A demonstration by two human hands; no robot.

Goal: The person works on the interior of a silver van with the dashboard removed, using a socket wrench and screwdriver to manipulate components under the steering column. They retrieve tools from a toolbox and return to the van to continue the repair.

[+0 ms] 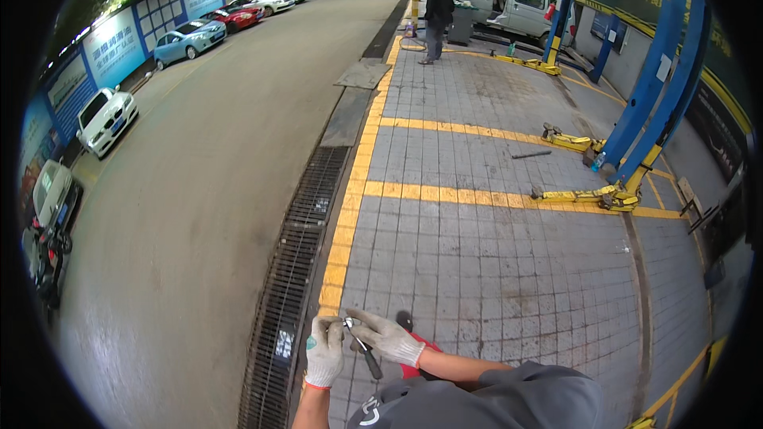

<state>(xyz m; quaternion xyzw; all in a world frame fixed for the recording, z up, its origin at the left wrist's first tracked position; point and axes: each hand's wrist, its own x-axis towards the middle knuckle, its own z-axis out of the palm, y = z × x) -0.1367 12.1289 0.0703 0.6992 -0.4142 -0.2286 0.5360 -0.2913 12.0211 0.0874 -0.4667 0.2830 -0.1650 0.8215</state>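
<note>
Just above my lap, my two gloved hands meet around a ratchet wrench (366,355) with a bright metal head and a dark handle. The handle slants down and to the right between them. My right hand (391,341), in a whitish work glove, has its fingers bent over the head end and grips the tool there. My left hand (323,353), in a matching glove with a green mark, is closed right beside the head. Its fingertips are pressed together; whatever they pinch is too small to make out.
A drain grate (298,246) and a yellow floor line (346,230) run ahead. At right stand blue lift posts (648,87) with yellow arms (584,197) low over the tiles. Farther off, a person in dark clothes (436,20) stands near a silver van (524,8). Parked cars (191,40) line the left.
</note>
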